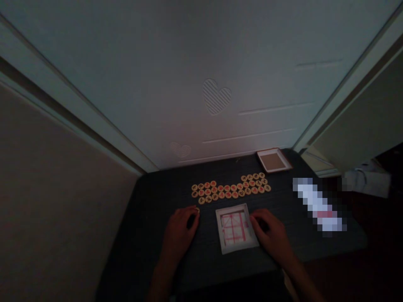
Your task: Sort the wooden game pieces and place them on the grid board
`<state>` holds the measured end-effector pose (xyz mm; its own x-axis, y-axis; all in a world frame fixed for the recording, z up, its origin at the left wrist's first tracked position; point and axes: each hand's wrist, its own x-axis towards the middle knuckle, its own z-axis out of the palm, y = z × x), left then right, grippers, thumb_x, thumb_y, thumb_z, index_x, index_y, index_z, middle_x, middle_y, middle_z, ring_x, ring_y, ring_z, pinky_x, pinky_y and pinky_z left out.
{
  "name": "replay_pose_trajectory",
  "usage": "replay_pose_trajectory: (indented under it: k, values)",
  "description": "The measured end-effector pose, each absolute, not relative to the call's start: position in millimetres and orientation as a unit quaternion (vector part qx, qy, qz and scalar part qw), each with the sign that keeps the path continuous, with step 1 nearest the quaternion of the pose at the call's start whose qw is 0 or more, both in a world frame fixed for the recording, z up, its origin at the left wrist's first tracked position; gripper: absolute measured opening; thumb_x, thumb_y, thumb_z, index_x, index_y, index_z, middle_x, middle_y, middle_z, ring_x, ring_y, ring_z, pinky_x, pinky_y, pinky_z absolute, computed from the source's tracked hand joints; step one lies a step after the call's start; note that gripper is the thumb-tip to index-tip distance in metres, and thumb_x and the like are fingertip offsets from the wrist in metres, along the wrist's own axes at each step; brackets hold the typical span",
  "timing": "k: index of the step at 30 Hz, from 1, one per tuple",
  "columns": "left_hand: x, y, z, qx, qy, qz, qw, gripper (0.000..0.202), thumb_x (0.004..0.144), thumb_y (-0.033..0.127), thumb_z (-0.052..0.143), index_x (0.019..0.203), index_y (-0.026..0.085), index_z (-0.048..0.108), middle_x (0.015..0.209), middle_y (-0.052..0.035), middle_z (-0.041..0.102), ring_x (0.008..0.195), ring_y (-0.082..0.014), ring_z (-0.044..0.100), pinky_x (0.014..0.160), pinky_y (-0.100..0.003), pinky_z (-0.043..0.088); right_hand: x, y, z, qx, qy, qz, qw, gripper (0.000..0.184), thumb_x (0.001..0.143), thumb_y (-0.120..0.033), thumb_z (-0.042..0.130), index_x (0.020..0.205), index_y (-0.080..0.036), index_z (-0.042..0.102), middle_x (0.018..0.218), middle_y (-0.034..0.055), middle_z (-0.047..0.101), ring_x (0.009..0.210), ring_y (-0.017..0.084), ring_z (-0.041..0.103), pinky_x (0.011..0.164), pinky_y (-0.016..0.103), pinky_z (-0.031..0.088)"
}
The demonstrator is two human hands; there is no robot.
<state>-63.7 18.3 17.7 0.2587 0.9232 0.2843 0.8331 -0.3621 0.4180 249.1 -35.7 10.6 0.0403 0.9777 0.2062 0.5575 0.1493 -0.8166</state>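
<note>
My left hand point(180, 228) is on the dark table with thumb and fingers curled together. A round wooden Chinese chess piece point(197, 209) shows at its fingertips, partly covered by them. Just beyond lie several more chess pieces point(228, 195) with red or black characters, set out in uneven rows. A shallow white square box point(219, 230) sits between my hands, with a folded sheet marked in red grid lines point(233, 228) inside. My right hand point(272, 230) pinches the box's right wall between thumb and fingers.
A shallow box lid point(272, 161) with a brown inside lies at the table's back right. A blurred-out pale object point(317, 205) is on the right. The dark table point(138, 243) meets a pale panel with embossed hearts point(217, 96) at the back.
</note>
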Motion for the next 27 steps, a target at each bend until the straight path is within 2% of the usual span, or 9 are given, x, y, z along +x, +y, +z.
replay_pose_trajectory:
  k: [5, 9, 13, 27]
  values:
    - [-44, 7, 31, 0.785, 0.547, 0.26, 0.126, 0.016, 0.094, 0.033, 0.063, 0.108, 0.027, 0.066, 0.109, -0.0018, 0.075, 0.1, -0.0231, 0.07, 0.089, -0.043, 0.055, 251, -35, 7, -0.597, -0.64, 0.264, 0.405, 0.021, 0.098, -0.035, 0.053, 0.094, -0.023, 0.07, 0.093, 0.0061, 0.072, 0.082, 0.02, 0.068, 0.073, 0.03, 0.054]
    - [-18, 1, 41, 0.805, 0.512, 0.259, 0.154, 0.015, 0.094, 0.035, 0.065, 0.107, 0.028, 0.065, 0.11, -0.0012, 0.074, 0.103, -0.0226, 0.068, 0.094, -0.044, 0.052, 252, -35, 4, -0.59, -0.643, 0.265, 0.41, 0.019, 0.097, -0.033, 0.053, 0.095, -0.023, 0.069, 0.093, 0.0058, 0.072, 0.083, 0.02, 0.068, 0.073, 0.03, 0.054]
    - [3, 3, 43, 0.812, 0.504, 0.249, 0.158, 0.014, 0.093, 0.036, 0.065, 0.104, 0.027, 0.066, 0.105, -0.0021, 0.074, 0.097, -0.0236, 0.068, 0.09, -0.044, 0.052, 251, -35, 6, -0.587, -0.644, 0.268, 0.41, 0.02, 0.098, -0.033, 0.052, 0.095, -0.022, 0.069, 0.092, 0.0064, 0.072, 0.082, 0.019, 0.068, 0.071, 0.029, 0.054]
    - [18, 5, 40, 0.839, 0.5, 0.183, 0.111, 0.01, 0.091, 0.034, 0.065, 0.099, 0.028, 0.069, 0.099, -0.002, 0.073, 0.093, -0.025, 0.064, 0.084, -0.043, 0.051, 250, -34, 8, -0.581, -0.645, 0.268, 0.419, 0.021, 0.097, -0.034, 0.053, 0.093, -0.022, 0.07, 0.09, 0.0061, 0.072, 0.078, 0.019, 0.067, 0.068, 0.028, 0.054]
